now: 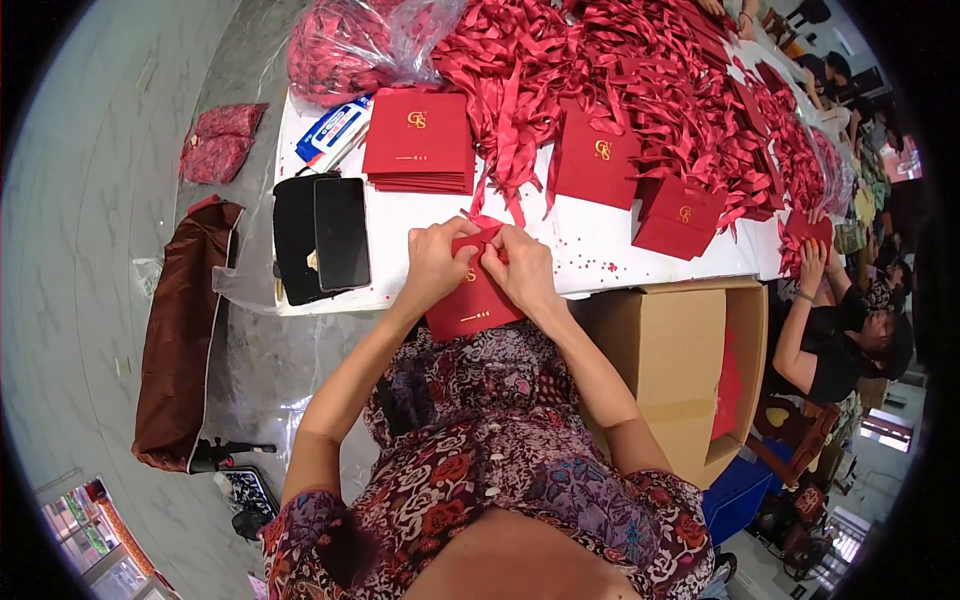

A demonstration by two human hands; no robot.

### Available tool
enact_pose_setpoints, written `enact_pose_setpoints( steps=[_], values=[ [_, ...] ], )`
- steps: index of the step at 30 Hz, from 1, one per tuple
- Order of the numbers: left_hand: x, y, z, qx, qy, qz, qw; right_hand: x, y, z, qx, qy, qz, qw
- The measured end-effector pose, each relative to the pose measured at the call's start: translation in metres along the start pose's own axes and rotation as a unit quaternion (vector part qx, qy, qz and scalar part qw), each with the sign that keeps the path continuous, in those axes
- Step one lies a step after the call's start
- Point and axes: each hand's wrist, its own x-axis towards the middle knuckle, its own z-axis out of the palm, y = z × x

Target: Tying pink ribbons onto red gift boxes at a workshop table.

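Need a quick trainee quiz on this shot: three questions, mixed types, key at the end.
1. Where do the left hand and right hand hold the red piece?
2. True or false: the carton is open, with something red inside.
3. Which is nearest the phone?
A) ribbons
B) black pouch
C) carton

Key:
1. Near its upper edge, pinched in the fingers of both hands.
2. True.
3. B
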Motion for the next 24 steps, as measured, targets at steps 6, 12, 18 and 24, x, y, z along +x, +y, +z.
enact_pose_setpoints(
  steps=[6,12,18,24],
  values=[
    [-0.010,0.024,0.007,0.203,0.079,0.116,0.969,0.007,-0.001,-0.015,-0.004,-0.053,0.019,0.998],
    [-0.010,0.027,0.006,0.190,0.075,0.156,0.966,0.007,0.001,-0.017,-0.006,-0.064,0.012,0.998],
    [-0.005,0.017,0.000,0.145,0.030,0.104,0.983,0.000,-0.003,-0.010,0.033,-0.041,0.036,0.998],
    [-0.001,0.021,-0.017,0.180,-0.026,0.072,0.981,0.007,-0.006,-0.022,0.092,-0.040,0.011,0.995]
  ],
)
